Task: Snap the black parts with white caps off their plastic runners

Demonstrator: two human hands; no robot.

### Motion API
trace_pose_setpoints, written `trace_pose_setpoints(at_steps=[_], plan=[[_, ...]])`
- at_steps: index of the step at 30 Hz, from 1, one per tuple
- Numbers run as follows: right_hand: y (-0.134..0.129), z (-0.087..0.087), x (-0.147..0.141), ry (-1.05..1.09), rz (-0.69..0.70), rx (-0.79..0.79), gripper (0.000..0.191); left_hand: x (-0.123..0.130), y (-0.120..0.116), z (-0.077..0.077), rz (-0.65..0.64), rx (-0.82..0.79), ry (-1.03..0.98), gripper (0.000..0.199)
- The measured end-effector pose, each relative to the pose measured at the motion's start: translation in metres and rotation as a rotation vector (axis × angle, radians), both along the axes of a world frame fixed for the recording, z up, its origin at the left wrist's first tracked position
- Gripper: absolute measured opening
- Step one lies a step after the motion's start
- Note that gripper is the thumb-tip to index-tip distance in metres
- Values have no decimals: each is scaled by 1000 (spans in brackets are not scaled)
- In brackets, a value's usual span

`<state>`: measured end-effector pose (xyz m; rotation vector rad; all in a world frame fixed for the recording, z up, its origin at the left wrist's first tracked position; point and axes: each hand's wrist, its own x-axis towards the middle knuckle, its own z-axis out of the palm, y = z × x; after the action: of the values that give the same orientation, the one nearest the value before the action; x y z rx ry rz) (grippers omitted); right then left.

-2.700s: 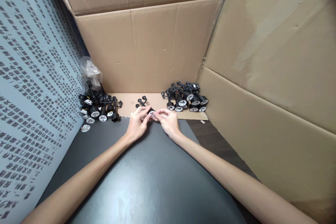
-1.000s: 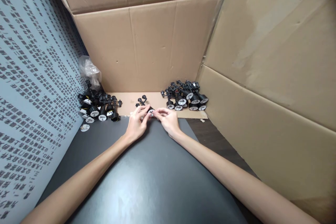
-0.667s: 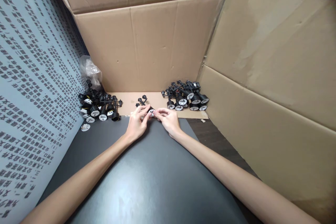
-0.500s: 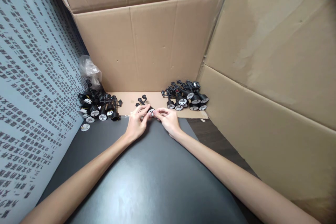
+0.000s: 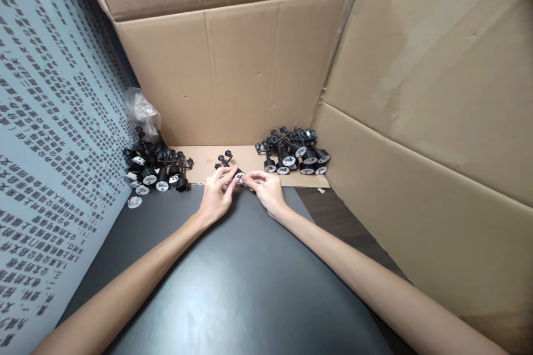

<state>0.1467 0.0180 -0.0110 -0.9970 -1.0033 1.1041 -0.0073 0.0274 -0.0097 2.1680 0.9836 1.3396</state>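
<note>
Between my hands, a small black lamp socket with a white face sits at the front edge of a cardboard sheet. My left hand grips its body, and black branched stems rise behind it. My right hand pinches the white face with its fingertips, hiding part of the socket. To the left lies a pile of similar black sockets. Another pile of them lies to the right, nearer my right hand.
Cardboard walls stand behind and to the right. A blue wall printed with dark characters runs along the left. A black mat lies under my forearms. A plastic bag sits in the back left corner, and a loose white cap lies near the left pile.
Both hands stay together on the socket, with only slight finger movement. The view has shifted a little, so the piles sit slightly higher in the picture.
</note>
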Motion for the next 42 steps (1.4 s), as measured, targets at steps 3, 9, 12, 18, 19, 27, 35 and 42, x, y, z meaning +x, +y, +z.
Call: trace_pose_setpoints(at_steps=[3, 9, 12, 18, 19, 27, 35, 42], plan=[[0, -1, 0, 8, -10, -11, 45, 0, -1, 1, 33, 51, 67, 35], [0, -3, -1, 26, -46, -37, 48, 1, -4, 2, 94, 191, 169, 34], [-1, -3, -2, 72, -51, -37, 50, 2, -4, 2, 103, 226, 179, 34], [-2, 0, -3, 127, -38, -35, 51, 2, -3, 2, 117, 264, 183, 33], [-2, 0, -3, 133, -36, -35, 51, 2, -3, 3, 117, 264, 183, 33], [0, -2, -3, 109, -33, -11, 51, 2, -3, 2, 113, 255, 171, 35], [-1, -1, -4, 13, 1, 64, 57, 1, -3, 4, 144, 230, 153, 35], [-8, 0, -6, -96, 72, 207, 58, 2, -2, 4, 168, 267, 139, 36]])
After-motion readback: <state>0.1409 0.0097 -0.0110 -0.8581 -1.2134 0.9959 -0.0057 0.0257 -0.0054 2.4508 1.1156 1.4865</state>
